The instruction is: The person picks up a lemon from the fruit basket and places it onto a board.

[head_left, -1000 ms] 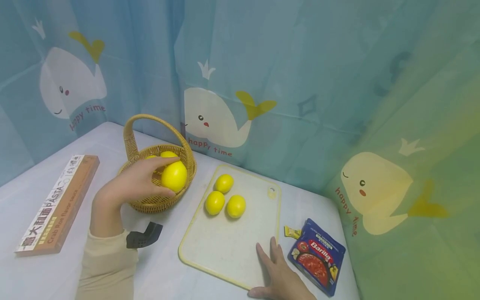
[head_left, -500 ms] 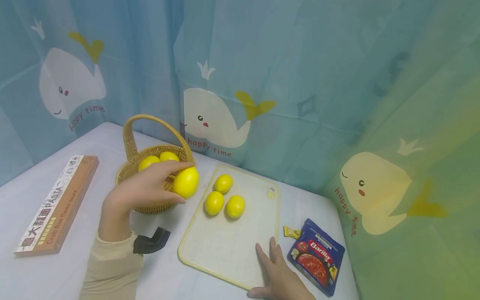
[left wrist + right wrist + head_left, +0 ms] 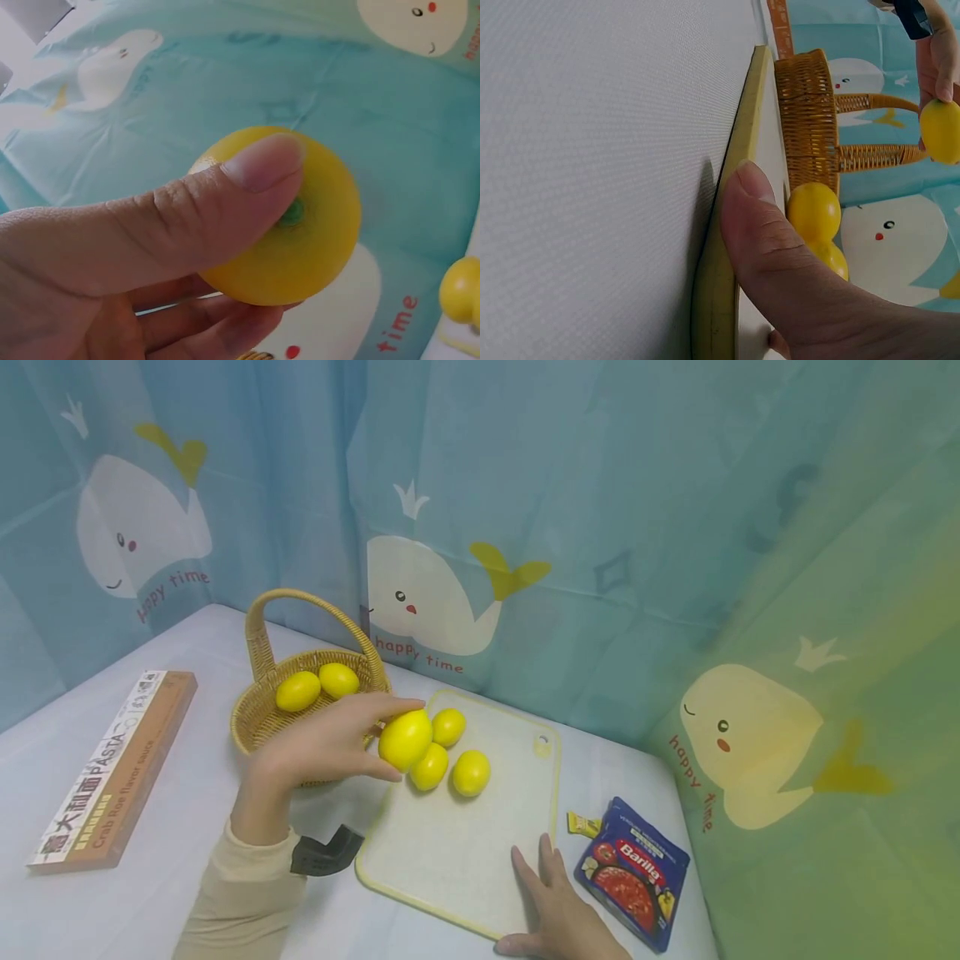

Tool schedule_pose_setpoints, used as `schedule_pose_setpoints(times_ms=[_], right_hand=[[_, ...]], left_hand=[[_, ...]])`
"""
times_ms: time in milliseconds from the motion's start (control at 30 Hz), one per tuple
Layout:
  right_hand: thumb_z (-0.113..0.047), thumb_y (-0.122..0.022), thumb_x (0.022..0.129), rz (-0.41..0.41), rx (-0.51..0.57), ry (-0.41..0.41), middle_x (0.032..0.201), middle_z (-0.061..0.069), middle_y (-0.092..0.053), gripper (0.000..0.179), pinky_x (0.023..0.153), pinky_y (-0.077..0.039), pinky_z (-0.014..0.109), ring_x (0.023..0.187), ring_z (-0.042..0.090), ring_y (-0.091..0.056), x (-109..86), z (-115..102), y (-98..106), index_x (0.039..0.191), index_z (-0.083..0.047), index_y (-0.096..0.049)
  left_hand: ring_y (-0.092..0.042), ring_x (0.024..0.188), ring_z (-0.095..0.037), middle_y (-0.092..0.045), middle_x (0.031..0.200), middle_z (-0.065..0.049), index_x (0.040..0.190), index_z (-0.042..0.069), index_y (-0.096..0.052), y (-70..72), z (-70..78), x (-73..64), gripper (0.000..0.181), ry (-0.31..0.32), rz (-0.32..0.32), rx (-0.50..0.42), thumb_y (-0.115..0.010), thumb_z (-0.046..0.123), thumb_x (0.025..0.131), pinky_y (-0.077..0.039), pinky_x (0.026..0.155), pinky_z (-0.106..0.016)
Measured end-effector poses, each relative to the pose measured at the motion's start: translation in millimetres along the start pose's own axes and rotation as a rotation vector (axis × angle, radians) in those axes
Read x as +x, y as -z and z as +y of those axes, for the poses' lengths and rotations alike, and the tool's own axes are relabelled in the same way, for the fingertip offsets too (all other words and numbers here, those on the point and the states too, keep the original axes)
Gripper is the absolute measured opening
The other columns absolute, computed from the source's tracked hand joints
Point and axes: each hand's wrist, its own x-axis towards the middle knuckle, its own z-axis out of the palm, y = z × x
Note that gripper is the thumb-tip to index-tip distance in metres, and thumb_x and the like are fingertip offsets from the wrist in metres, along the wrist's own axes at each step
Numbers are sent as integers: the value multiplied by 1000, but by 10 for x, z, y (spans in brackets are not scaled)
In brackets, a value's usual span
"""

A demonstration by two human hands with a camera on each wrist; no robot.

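Observation:
My left hand (image 3: pixel 318 743) grips a yellow lemon (image 3: pixel 406 741) between thumb and fingers, held up over the left edge of the cutting board (image 3: pixel 457 852). In the left wrist view the thumb lies across this lemon (image 3: pixel 330 240), beside its green stem spot. On the board sit three more lemons (image 3: pixel 471 773), grouped toward its far left part. Two lemons (image 3: pixel 297 691) lie in the wicker basket (image 3: pixel 243 731), left of the board. My right hand (image 3: pixel 566 914) rests with spread fingers on the board's near right corner; its thumb (image 3: pixel 757 217) touches the yellow rim.
A blue Barilla sauce pouch (image 3: pixel 633 872) and a small yellow packet (image 3: pixel 582 824) lie right of the board. At the far left is a long pasta box (image 3: pixel 116 768). The basket's tall handle (image 3: pixel 300 596) arches up near the curtain (image 3: pixel 615 485) behind the white table.
My left hand has carried the lemon rightward out of the basket to above the board's left edge, uncovering the two lemons inside. The right hand stays where it was.

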Motion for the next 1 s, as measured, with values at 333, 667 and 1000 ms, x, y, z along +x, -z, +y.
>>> schedule_pose_setpoints(times_ms=[333,667,1000], right_hand=[[-68,-75,49,-4,13,-1,158,24,-3,117,86,-42,71,135,56,-21,5,4,-2,149,-28,-30],[-70,-74,49,6,6,12,158,24,-4,117,86,-42,71,136,55,-19,0,17,-9,149,-29,-30],[-71,-73,49,5,1,15,157,24,-5,117,85,-42,71,136,56,-19,-3,15,-12,149,-28,-30]], left_hand=[[-52,117,-10,-54,134,8,140,20,-46,-159,61,159,79,-13,-40,-43,-81,29,70,-45,102,-34],[-52,114,-10,-54,134,6,139,18,-47,-358,-46,335,78,-71,-85,-48,-80,20,69,-45,102,-33],[-48,127,-16,-50,141,3,139,17,-47,-470,-205,396,77,-11,-104,-114,-81,17,70,-40,108,-38]])
